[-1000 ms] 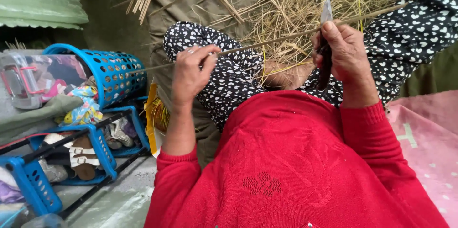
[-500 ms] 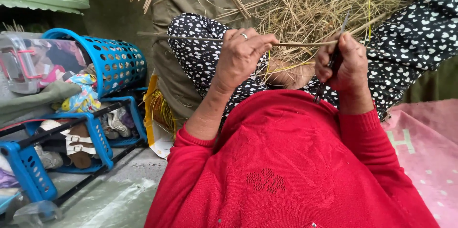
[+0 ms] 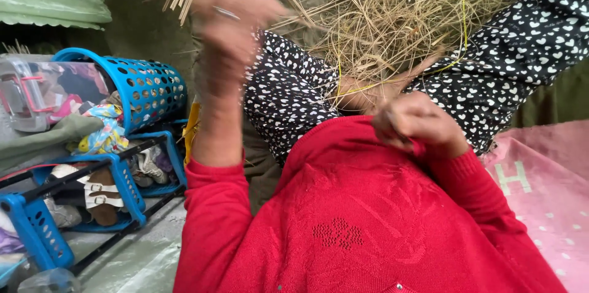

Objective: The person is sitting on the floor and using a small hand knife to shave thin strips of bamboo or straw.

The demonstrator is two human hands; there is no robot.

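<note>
Straw (image 3: pixel 392 17) lies heaped above both hands — left (image 3: pixel 230 20) raised, right (image 3: pixel 417 124) lowered, grips too blurred to tell

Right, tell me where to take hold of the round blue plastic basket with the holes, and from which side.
Grip the round blue perforated plastic basket by its thick upper rim, coming in from the right, probably best. It lies tipped, its mouth turned left and stuffed with cloth, so the holed wall and rim arc face the raised left hand. The blue shoe rack beneath blocks any approach from below.
</note>
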